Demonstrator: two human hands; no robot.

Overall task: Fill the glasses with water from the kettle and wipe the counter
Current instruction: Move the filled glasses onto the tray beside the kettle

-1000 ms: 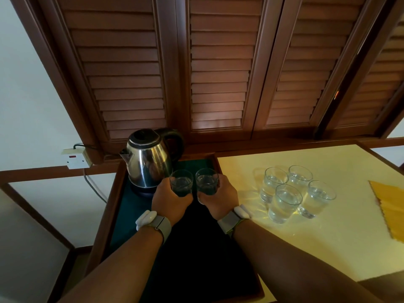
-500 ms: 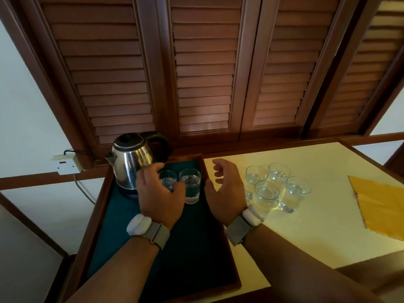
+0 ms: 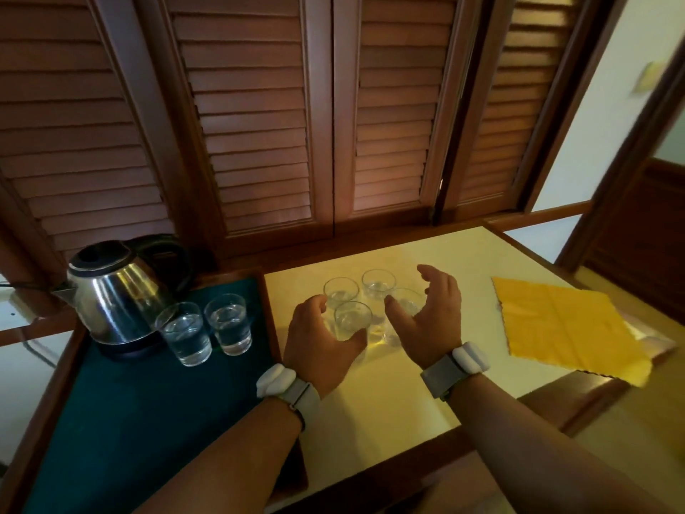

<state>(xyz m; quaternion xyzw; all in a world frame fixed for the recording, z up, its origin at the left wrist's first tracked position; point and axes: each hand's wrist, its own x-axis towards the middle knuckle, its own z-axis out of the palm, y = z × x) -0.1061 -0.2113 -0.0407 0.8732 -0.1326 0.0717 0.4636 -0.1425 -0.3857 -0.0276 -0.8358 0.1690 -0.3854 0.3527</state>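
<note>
- Kettle (image 3: 111,291): stands on its base at the far left of the green-lined tray (image 3: 129,421), lid on. No hand is on it.
- Two tray glasses (image 3: 185,335) (image 3: 228,328): upright, side by side, just in front of the kettle. Both hold water to well above half.
- Four counter glasses: clustered at centre frame on the pale counter (image 3: 389,395). Two are at the back (image 3: 341,291) (image 3: 378,283), one at the front (image 3: 352,319) and one to the right (image 3: 406,302). All seem to hold water, but the levels are hard to read through the glare.
- Left hand (image 3: 318,346): curled round the front glass, thumb at its base. I cannot tell whether it grips yet.
- Right hand (image 3: 430,320): fingers spread and loosely curved, cupped about the right-hand glass and holding nothing.
- Yellow cloth (image 3: 567,324): lies flat on the counter at right of frame, well apart from both hands.
- Judgement: pouring looks finished, with six glasses showing water and the kettle parked.
- What is left appears to be moving the four counter glasses, probably to the tray, then wiping. The wipe looks not yet begun.
- No spill can be made out on the counter.
</note>
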